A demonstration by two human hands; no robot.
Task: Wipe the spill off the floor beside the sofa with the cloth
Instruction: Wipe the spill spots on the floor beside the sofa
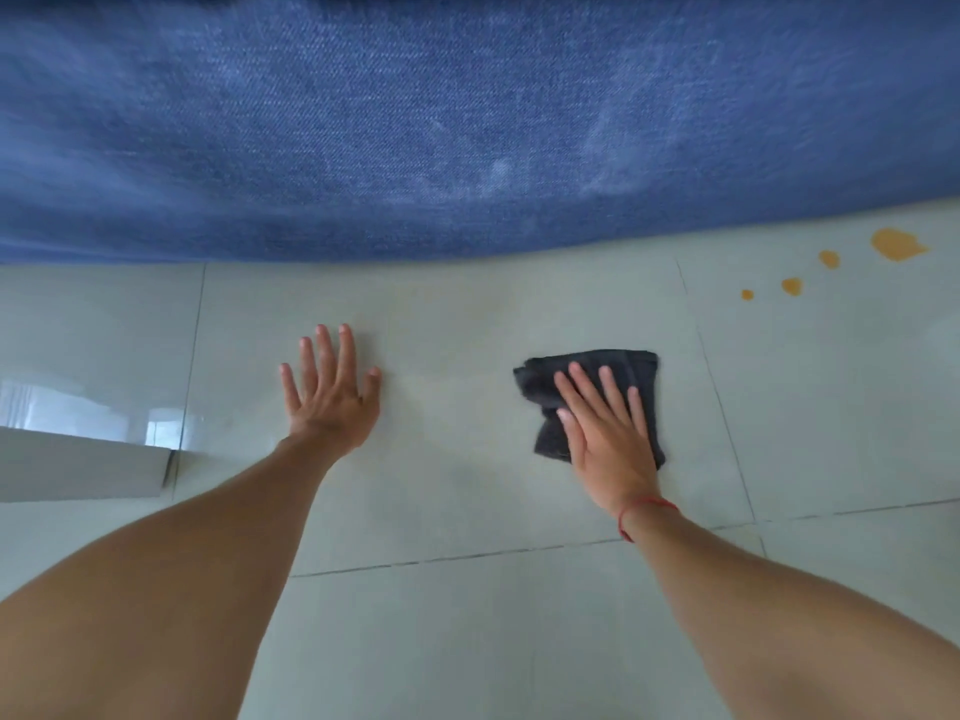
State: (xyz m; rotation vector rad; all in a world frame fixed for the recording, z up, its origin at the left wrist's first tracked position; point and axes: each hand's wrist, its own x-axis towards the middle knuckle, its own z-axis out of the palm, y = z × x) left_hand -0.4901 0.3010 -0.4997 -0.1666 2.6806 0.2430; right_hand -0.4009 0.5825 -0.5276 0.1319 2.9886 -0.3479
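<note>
A dark grey cloth point(635, 367) lies crumpled on the pale tiled floor point(467, 330). My right hand point(605, 433) presses flat on it, fingers spread, a red string around the wrist. My left hand point(330, 392) rests flat on the bare tile to the left, fingers apart, holding nothing. The spill point(896, 244) is an orange puddle with three smaller drops trailing down-left, at the far right near the foot of the blue sofa point(467, 122). The cloth sits well to the left of and nearer than the drops, apart from them.
The blue fabric sofa fills the whole top half of the view and its base borders the floor. A white low edge of furniture point(78, 470) juts in at the left. Tile joints run across the floor.
</note>
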